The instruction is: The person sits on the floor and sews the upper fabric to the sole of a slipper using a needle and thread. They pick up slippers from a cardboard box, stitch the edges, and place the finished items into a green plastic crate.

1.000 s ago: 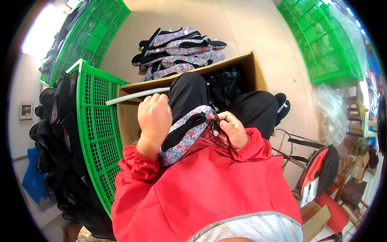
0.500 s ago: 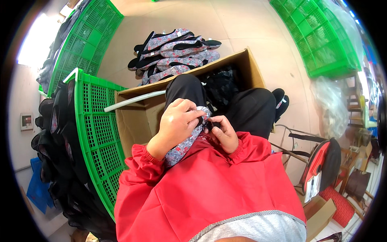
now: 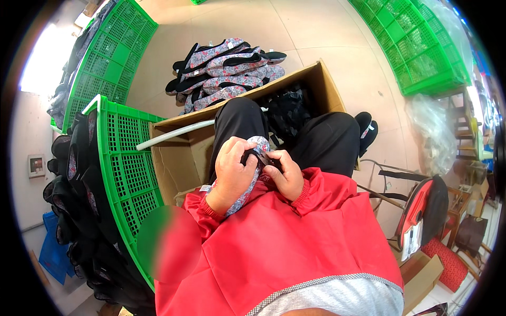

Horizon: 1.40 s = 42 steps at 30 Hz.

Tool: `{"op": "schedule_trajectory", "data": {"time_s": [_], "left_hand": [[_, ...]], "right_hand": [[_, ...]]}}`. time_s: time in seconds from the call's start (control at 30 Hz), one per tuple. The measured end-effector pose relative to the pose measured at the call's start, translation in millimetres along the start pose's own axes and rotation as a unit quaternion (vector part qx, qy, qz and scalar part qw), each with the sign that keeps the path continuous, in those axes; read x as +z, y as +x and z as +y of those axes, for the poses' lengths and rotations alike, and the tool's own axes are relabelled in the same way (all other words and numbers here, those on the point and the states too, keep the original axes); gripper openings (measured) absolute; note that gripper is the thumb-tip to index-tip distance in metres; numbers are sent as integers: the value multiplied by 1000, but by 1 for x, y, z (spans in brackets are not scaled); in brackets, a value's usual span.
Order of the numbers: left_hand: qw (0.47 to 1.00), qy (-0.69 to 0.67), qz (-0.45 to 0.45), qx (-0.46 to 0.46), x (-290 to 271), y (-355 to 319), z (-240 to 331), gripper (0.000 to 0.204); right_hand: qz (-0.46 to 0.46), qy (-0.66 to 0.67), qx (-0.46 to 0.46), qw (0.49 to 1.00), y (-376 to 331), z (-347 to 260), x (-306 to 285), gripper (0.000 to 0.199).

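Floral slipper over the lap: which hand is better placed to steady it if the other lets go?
Probably the left hand: it lies across the floral slipper, thumb and fingers at the dark opening. The right hand sits beside it, only fingertips near its right edge.

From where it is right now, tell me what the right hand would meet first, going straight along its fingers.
Likely the grey-and-red floral cloth slipper, directly ahead of the right hand; exact depth is unclear.
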<state>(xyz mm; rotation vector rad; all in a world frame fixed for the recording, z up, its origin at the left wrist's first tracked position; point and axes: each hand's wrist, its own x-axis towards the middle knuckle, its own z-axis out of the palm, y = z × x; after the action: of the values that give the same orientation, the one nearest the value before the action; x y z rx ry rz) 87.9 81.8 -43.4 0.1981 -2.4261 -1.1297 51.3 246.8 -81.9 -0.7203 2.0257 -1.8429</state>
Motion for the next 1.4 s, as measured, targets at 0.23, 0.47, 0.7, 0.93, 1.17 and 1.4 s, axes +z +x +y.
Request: {"op": "schedule_trajectory", "data": {"time_s": [0.23,0.47,0.7,0.93,1.17,1.4], "left_hand": [[1000,2,14,-1,2,-1,1,19],[1000,-7,23,-6,4,-1,-1,19],[1000,2,26,-7,5,0,-2,19],[1000,3,25,-13,5,0,0,18],[1000,15,19,-13,4,-1,1,18],[1000,11,14,-23,2,-1,5,21]], "right_hand": [[-1,-16,-5,1000,1,2,2,29],[-3,21,14,1000,0,1,4,27],[-14,20,10,1000,1,4,3,25],[-11,36,5,999,1,6,4,25],[-25,97,63,993,-1,2,4,20],[76,319,152,932,2,19,5,25]]}}
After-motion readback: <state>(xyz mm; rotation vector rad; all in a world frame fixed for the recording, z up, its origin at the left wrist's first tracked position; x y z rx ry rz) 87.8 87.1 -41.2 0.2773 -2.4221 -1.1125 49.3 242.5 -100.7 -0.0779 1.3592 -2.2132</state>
